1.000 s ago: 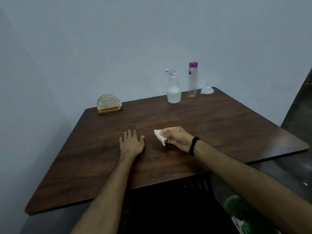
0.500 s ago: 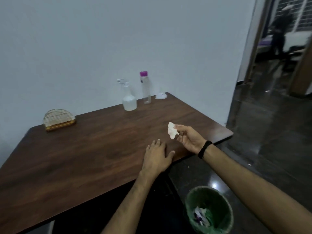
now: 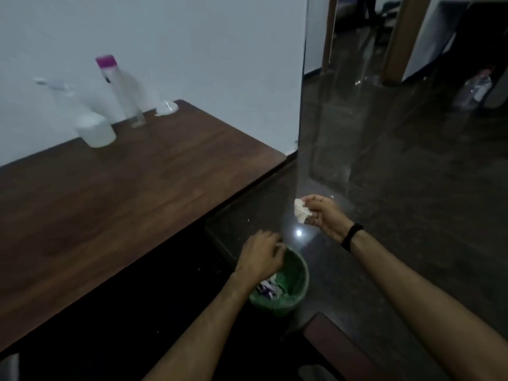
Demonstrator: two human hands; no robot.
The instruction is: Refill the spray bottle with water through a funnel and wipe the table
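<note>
Right grip: a crumpled white tissue (image 3: 301,214) is pinched between the thumb and fingers of the right hand (image 3: 324,217), held off the table and above the floor.
Left grip: nothing is held by the left hand (image 3: 259,255); its fingers are loosely curled, and it is placed over the near rim of the green bin (image 3: 298,284).
Bin: scraps of paper are seen inside it; it stands on the floor, just past the table's edge, below and to the left of the tissue.
Table (image 3: 137,188): its surface looks bare and dry, so the wiping is judged finished.
Spray bottle (image 3: 93,127): blurred, standing at the back of the table by the wall, beside a clear bottle with a pink cap (image 3: 121,89) and a small white object (image 3: 166,108), possibly the funnel.
Step in hand: disposal of the used tissue.
Next move: the tissue would need to be carried down and left until over the bin's mouth, then let go.
</note>
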